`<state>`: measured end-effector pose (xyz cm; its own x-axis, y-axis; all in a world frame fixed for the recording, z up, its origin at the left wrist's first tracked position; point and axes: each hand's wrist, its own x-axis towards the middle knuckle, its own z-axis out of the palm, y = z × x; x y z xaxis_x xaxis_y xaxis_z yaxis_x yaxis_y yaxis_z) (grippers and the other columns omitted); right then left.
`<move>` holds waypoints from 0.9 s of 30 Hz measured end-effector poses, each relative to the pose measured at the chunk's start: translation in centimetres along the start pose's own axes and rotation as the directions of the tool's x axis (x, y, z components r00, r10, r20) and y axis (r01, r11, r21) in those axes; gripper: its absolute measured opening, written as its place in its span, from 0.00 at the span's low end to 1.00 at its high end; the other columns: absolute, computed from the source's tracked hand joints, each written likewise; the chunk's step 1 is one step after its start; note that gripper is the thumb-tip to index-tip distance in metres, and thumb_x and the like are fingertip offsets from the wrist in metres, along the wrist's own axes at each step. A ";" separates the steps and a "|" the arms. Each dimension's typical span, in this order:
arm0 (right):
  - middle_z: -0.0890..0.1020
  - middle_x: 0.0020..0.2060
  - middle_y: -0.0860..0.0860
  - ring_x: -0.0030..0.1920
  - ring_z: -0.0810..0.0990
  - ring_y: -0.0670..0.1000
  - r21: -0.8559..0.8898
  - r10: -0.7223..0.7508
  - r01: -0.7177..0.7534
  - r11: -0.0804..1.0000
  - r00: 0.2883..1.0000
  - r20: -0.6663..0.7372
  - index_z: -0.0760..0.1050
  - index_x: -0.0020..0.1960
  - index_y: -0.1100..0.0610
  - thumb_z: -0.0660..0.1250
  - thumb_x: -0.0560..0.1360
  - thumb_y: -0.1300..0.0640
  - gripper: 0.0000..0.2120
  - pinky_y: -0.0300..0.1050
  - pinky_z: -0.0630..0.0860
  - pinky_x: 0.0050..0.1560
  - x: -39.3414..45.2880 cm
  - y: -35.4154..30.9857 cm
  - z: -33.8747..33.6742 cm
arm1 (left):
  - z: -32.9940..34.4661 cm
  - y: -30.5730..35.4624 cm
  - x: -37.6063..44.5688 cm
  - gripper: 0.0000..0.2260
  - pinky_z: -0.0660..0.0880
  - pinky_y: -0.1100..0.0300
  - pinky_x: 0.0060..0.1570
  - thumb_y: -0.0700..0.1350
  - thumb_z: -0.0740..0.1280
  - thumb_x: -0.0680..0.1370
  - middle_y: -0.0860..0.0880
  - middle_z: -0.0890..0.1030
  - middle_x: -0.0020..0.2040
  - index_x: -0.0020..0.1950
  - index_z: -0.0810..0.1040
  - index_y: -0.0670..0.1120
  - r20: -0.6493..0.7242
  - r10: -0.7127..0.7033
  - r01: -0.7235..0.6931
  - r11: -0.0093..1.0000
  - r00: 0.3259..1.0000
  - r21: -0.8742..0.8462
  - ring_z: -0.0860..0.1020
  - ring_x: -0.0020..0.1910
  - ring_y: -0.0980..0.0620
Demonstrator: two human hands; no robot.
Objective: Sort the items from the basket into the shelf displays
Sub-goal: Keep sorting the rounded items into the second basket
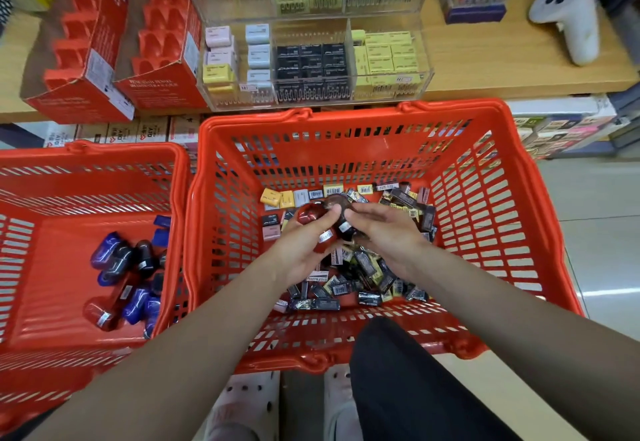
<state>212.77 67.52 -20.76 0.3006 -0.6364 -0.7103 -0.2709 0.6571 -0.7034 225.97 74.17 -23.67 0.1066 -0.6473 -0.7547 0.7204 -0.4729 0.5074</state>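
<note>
- Two hands meet over our big red basket [512, 218].
- Our left hand [304, 250] curls its fingers round a glossy red case [310, 216].
- Our right hand [381, 229] pinches a dark case [346, 229].
- Small boxes [367, 267] litter the basket floor.
- Clear shelf displays [311, 59] stand beyond.
</note>
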 end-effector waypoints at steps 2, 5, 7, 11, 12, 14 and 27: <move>0.84 0.51 0.48 0.54 0.81 0.48 -0.088 -0.012 0.011 0.996 1.000 -0.012 0.82 0.54 0.50 0.74 0.73 0.54 0.09 0.44 0.77 0.58 0.0 -0.1 -0.2 | -0.3 0.3 -0.1 0.24 0.80 0.48 0.56 0.43 0.77 0.70 0.43 0.84 0.58 0.65 0.78 0.43 -0.004 0.017 -0.017 1.000 1.000 0.007 0.82 0.59 0.45; 0.85 0.51 0.45 0.54 0.82 0.49 -0.160 0.036 -0.024 0.987 0.997 0.074 0.84 0.52 0.48 0.70 0.77 0.51 0.07 0.44 0.79 0.54 0.1 -0.5 -1.8 | -0.5 0.4 -0.3 0.29 0.81 0.47 0.53 0.43 0.80 0.65 0.42 0.83 0.58 0.64 0.77 0.43 -0.026 0.006 -0.006 1.000 1.000 0.020 0.82 0.58 0.41; 0.83 0.54 0.46 0.54 0.82 0.48 -0.196 0.026 -0.011 0.981 0.997 0.071 0.83 0.53 0.50 0.65 0.80 0.53 0.08 0.41 0.81 0.48 0.3 -0.9 -3.8 | -0.5 0.6 -0.1 0.30 0.81 0.44 0.53 0.41 0.81 0.64 0.41 0.82 0.59 0.64 0.76 0.44 -0.076 -0.007 0.005 1.000 0.997 -0.026 0.80 0.60 0.40; 0.81 0.57 0.55 0.51 0.82 0.52 -0.206 -0.008 -0.039 0.978 0.976 -0.220 0.78 0.59 0.57 0.59 0.83 0.62 0.10 0.42 0.80 0.46 0.9 -1.3 -9.5 | -0.9 1.2 0.6 0.34 0.80 0.42 0.55 0.40 0.81 0.62 0.40 0.80 0.62 0.66 0.73 0.43 -0.165 -0.015 0.012 1.000 0.986 -0.018 0.80 0.59 0.39; 0.80 0.57 0.57 0.50 0.81 0.53 -0.275 -0.024 -0.056 0.960 0.960 -0.280 0.76 0.61 0.57 0.58 0.83 0.62 0.11 0.45 0.80 0.47 1.0 -1.1 -10.7 | -1.1 1.4 0.7 0.34 0.80 0.42 0.55 0.41 0.81 0.62 0.41 0.80 0.62 0.66 0.73 0.44 -0.174 -0.016 0.019 1.000 0.985 0.017 0.80 0.59 0.39; 0.81 0.56 0.58 0.44 0.81 0.55 -0.567 -0.065 -0.104 0.817 0.961 -0.269 0.71 0.68 0.56 0.57 0.83 0.58 0.14 0.48 0.80 0.44 1.0 -0.2 -12.2 | -1.3 1.5 0.9 0.34 0.81 0.43 0.55 0.41 0.82 0.61 0.43 0.78 0.63 0.64 0.73 0.45 -0.202 -0.021 0.033 0.998 0.979 0.058 0.78 0.62 0.41; 0.47 0.79 0.49 0.78 0.49 0.63 -0.924 -0.034 0.174 0.340 0.984 0.173 0.35 0.78 0.42 0.63 0.73 0.31 0.48 0.70 0.62 0.70 3.2 5.3 -1.6 | -3.1 3.4 3.5 0.33 0.82 0.55 0.37 0.44 0.82 0.56 0.48 0.82 0.56 0.60 0.77 0.47 -0.279 0.089 -0.012 0.964 0.956 0.265 0.80 0.55 0.50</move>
<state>210.84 68.32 -26.86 0.4629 -0.5789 -0.6713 -0.8851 -0.2603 -0.3859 230.96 72.10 -25.89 0.3573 -0.4939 -0.7927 0.5117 -0.6064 0.6086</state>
